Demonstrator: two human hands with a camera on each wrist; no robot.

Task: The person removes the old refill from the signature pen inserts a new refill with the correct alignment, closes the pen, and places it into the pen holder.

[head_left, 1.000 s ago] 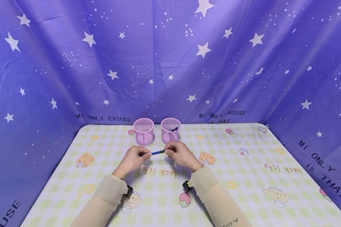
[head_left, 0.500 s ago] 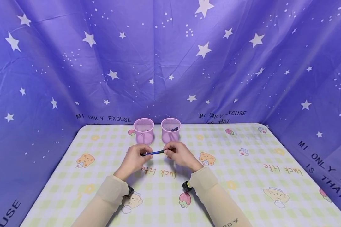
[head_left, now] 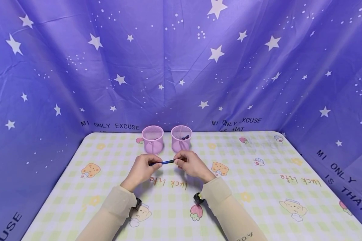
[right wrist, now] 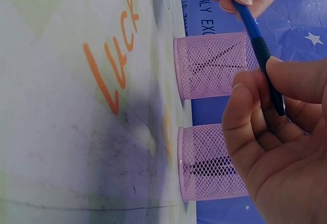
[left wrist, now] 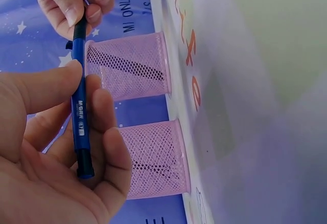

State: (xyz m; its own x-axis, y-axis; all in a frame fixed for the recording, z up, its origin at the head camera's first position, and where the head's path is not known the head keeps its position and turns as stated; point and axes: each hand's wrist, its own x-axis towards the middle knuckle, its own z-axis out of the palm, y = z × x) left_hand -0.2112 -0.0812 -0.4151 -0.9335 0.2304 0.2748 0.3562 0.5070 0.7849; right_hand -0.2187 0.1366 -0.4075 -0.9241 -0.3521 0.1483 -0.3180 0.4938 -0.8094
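Observation:
Over the table, both hands hold one slim blue pen [head_left: 168,162] between them, roughly level. My left hand [head_left: 142,170] pinches the blue barrel between thumb and fingers; in the left wrist view the pen's black end [left wrist: 85,165] lies over the curled fingers. My right hand [head_left: 194,165] pinches the black ribbed grip [right wrist: 260,50], with the pointed tip [right wrist: 280,105] showing past the thumb. Just beyond the hands stand two pink mesh cups, a left cup [head_left: 152,147] and a right cup [head_left: 181,146]. Dark pen ends [head_left: 185,137] show inside the right cup.
A green-and-white checked cloth [head_left: 259,187] with cartoon prints covers the table. Purple star-printed curtains [head_left: 181,67] hang behind it and along both sides. Through the left cup's mesh [right wrist: 209,55], thin dark sticks show. A small black device [head_left: 198,198] sits at the right wrist.
My left hand has shifted slightly, its fingers parting a little along the pen and then closing on it again. My right hand and both cups stay in place.

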